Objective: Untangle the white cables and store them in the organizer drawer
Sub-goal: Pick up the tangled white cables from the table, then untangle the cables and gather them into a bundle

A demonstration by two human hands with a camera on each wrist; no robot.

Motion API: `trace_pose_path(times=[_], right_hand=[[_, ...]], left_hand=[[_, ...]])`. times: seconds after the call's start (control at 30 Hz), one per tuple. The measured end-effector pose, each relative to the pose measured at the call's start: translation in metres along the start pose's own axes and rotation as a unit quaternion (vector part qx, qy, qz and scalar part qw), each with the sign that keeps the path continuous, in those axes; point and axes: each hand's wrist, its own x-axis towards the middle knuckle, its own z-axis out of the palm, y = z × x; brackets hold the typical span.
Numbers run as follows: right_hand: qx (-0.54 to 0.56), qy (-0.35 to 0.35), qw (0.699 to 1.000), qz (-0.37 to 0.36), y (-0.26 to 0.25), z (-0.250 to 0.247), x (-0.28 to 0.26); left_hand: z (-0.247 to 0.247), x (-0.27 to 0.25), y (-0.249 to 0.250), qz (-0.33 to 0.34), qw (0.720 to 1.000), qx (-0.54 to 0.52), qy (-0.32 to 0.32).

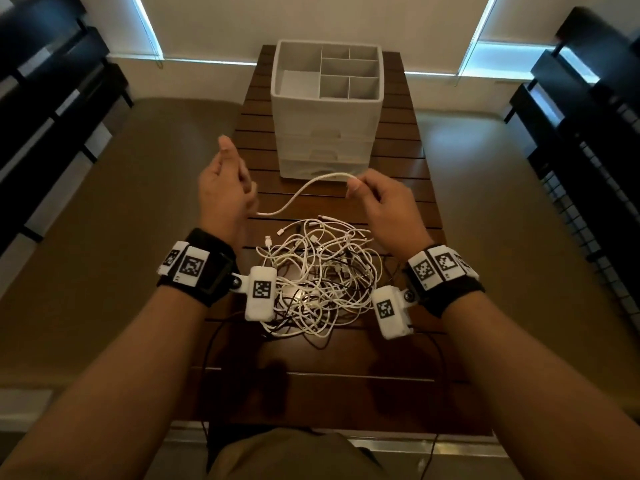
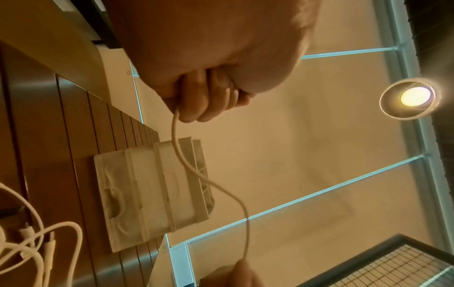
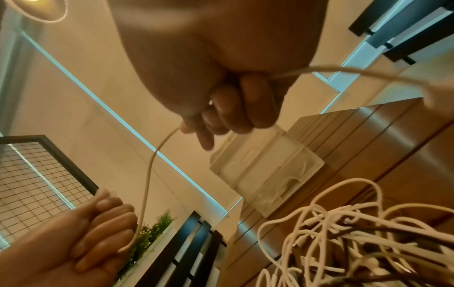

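Nearby, a cable tangle (image 1: 320,275) lies between hands and organizer (image 1: 327,109).

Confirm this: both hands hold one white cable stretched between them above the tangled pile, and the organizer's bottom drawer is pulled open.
Not quite. Both the left hand and the right hand do hold the white cable above the tangled pile, but the organizer has its drawers closed; the head view shows their fronts flush.

Head view steeply down over table (image 1: 398,188), wrist views close upward, sharing organizer (image 1: 327,109)
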Motion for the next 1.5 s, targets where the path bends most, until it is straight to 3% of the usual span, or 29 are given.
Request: trace_pose_path(times=[0.03, 0.1, 0.2, 0.3, 0.47, 0.67, 0.8, 0.93, 1.13, 1.2, 1.3, 1.5], right_hand=[[-0.011, -0.03, 0.999, 0.016, 0.004, 0.001, -0.004], [-0.024, -0.157, 0.986, 0.044, 0.006, 0.007, -0.018], [-0.043, -0.344, 0.934, 0.084, 0.013, 0.035, -0.053], [-0.169, -0.419, 0.89, 0.06, 0.031, 0.07, -0.079], [-0.27, -0.325, 0.906, 0.008, 0.047, 0.104, -0.061], [-0.243, -0.233, 0.938, 0.08, 0.05, 0.121, -0.012], [-0.208, -0.239, 0.944, 0.091, 0.046, 0.113, -0.005], [-0.25, -0.18, 0.95, 0.043, 0.055, 0.081, -0.02], [-0.319, -0.238, 0.915, 0.067, 0.077, 0.04, -0.063], [-0.312, -0.271, 0.907, 0.079, 0.074, 0.04, -0.071], [-0.239, -0.283, 0.928, 0.04, 0.059, 0.044, -0.068], [-0.068, -0.192, 0.975, -0.086, 0.002, 0.074, -0.047]], left_hand=[[-0.003, -0.001, 0.0, -0.003, 1.0, 0.005, -0.013], [-0.006, -0.007, -0.006, -0.02, 0.997, 0.044, -0.065], [-0.005, -0.018, -0.023, -0.06, 0.985, 0.103, -0.125], [-0.001, -0.024, -0.039, -0.074, 0.988, 0.078, -0.111], [0.003, -0.015, -0.036, -0.065, 0.997, -0.002, -0.051], [-0.003, -0.008, -0.035, -0.068, 0.993, -0.019, -0.097], [-0.015, -0.001, -0.036, -0.073, 0.993, -0.007, -0.088], [-0.039, 0.009, -0.024, -0.074, 0.997, -0.018, -0.006], [-0.049, 0.006, -0.012, -0.055, 0.992, -0.108, 0.018], [-0.037, -0.002, -0.011, -0.047, 0.992, -0.117, 0.005], [-0.022, -0.009, -0.019, -0.046, 0.991, -0.12, -0.032], [0.015, -0.025, -0.042, -0.077, 0.975, -0.134, -0.16]])
